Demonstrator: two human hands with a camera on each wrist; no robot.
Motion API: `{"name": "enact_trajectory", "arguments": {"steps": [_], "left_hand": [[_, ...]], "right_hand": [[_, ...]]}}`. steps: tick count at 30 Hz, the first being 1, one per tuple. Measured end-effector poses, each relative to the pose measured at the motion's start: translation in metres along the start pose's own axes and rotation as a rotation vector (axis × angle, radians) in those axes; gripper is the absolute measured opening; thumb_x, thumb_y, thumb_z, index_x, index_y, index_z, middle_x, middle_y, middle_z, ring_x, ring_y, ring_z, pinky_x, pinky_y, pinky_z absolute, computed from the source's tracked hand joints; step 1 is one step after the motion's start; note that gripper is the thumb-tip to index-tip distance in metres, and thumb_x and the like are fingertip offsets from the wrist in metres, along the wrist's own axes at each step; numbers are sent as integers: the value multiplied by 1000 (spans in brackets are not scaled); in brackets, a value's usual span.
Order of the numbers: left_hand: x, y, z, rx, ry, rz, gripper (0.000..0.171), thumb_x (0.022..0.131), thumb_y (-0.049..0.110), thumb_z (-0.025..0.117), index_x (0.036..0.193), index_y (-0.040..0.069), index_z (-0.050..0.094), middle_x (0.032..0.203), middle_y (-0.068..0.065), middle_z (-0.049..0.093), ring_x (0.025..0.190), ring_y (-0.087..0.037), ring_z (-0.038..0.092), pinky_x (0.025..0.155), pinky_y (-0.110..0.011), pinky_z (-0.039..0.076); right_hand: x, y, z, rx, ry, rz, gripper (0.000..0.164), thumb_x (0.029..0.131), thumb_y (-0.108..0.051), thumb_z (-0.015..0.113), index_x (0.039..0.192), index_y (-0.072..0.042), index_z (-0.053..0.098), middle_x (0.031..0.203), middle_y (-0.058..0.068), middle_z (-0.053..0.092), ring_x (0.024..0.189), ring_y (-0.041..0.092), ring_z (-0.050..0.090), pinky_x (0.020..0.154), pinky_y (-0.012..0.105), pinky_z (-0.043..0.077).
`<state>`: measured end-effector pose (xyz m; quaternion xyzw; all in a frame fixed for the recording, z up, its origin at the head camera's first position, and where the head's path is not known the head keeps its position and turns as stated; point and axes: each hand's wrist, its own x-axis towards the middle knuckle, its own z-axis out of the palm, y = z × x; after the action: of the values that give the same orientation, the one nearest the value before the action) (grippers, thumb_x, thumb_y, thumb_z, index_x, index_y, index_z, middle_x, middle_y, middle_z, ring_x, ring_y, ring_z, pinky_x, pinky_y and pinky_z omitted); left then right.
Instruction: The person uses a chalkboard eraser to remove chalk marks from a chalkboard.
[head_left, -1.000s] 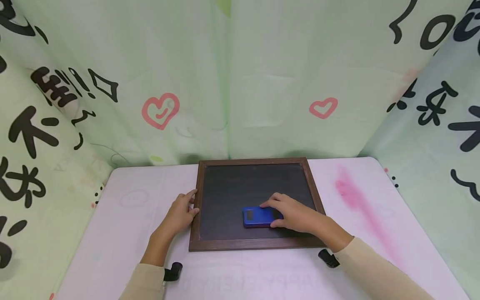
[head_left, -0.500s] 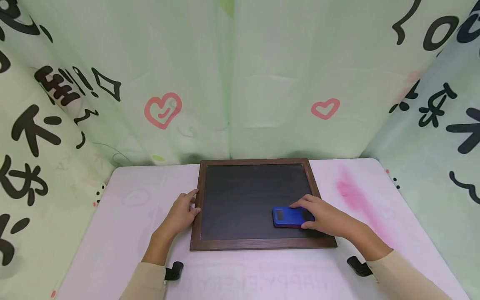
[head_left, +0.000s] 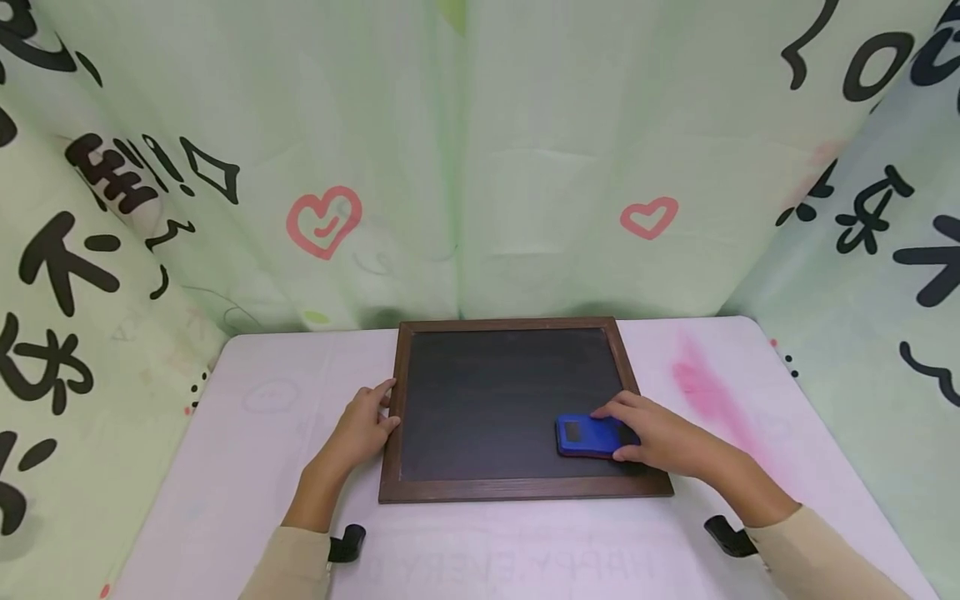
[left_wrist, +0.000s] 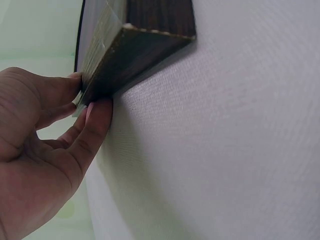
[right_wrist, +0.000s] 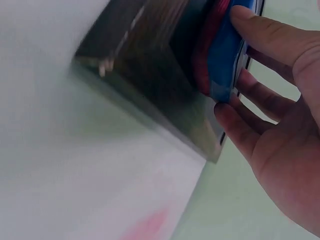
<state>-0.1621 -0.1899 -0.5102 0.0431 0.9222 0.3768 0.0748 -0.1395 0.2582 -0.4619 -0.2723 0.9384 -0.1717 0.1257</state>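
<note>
A small blackboard (head_left: 480, 400) in a brown wooden frame lies on the table. My left hand (head_left: 362, 429) holds its left edge, thumb and index finger at the frame. In the left wrist view, the left hand's fingertips meet the side of the frame (left_wrist: 135, 55) close to the table. My right hand (head_left: 656, 433) grips the right end of a blue eraser (head_left: 588, 436) over the lower right of the black surface. The right wrist view shows the eraser's dark red underside layers (right_wrist: 207, 55) facing the board. Its right end is partly hidden under the fingers.
The table has a white cover (head_left: 465, 550) with a pink smear (head_left: 705, 387) right of the board. A pale green curtain (head_left: 525, 167) with black lettering and pink hearts hangs behind and on both sides. Black straps (head_left: 347, 543) show at the cuffs.
My right hand has slid the eraser rightward across the lower part of the blackboard, mostly in the first half second, then slightly more. The left hand keeps its place on the frame.
</note>
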Motion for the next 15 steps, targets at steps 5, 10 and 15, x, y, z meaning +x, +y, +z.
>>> {"name": "enact_trajectory", "arguments": {"steps": [5,10,15], "left_hand": [[0,0,0,-8,-2,5,65,93,-4,70,152,-5,43,118,-25,58,86,-22,57,72,-33,48],[-1,1,-1,-7,-1,-2,65,93,-4,69,152,-4,43,119,-25,58,86,-22,57,72,-32,47],[-1,1,-1,4,5,8,64,93,-4,69,151,-5,44,119,-26,58,86,-22,57,72,-31,47]], "right_hand": [[8,-8,3,-15,9,-28,50,88,-21,83,133,-12,64,125,5,61,115,25,62,96,45,54],[18,-18,7,-28,0,-57,52,89,-23,82,136,-11,64,123,5,60,111,23,61,93,42,54],[33,-32,13,-41,-8,-82,53,91,-25,81,139,-12,64,125,7,60,111,23,60,93,42,54]]}}
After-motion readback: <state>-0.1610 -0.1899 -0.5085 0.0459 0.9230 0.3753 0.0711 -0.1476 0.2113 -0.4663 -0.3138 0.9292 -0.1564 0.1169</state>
